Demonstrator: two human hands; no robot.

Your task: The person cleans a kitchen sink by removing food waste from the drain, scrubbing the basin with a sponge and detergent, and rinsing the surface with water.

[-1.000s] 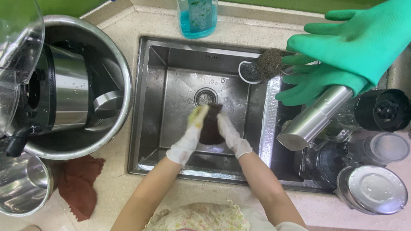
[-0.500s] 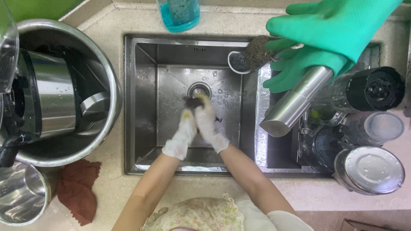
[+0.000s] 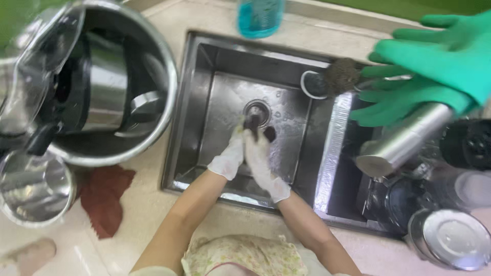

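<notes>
Head view: inside the steel sink [image 3: 215, 102], my gloved left hand [image 3: 228, 158] and right hand [image 3: 262, 163] squeeze a dark scrubber [image 3: 258, 128].

A small dark object [image 3: 261, 129], blurred, sits pressed between two white-gloved hands. It lies just at six o'clock of the round drain [image 3: 257, 110], low in the steel sink [image 3: 204, 92].

One rectangular stainless steel sink [image 3: 215, 92], one round drain [image 3: 257, 111], two white-gloved hands [image 3: 228, 156] [image 3: 263, 163], two green rubber gloves [image 3: 440, 56] [image 3: 404, 99], one large round steel bowl [image 3: 163, 87], one blue translucent bottle [image 3: 260, 16], one reddish-brown cloth [image 3: 105, 197], one steel cylinder [image 3: 404, 140], one dark scrubbing pad [image 3: 341, 75]
</notes>
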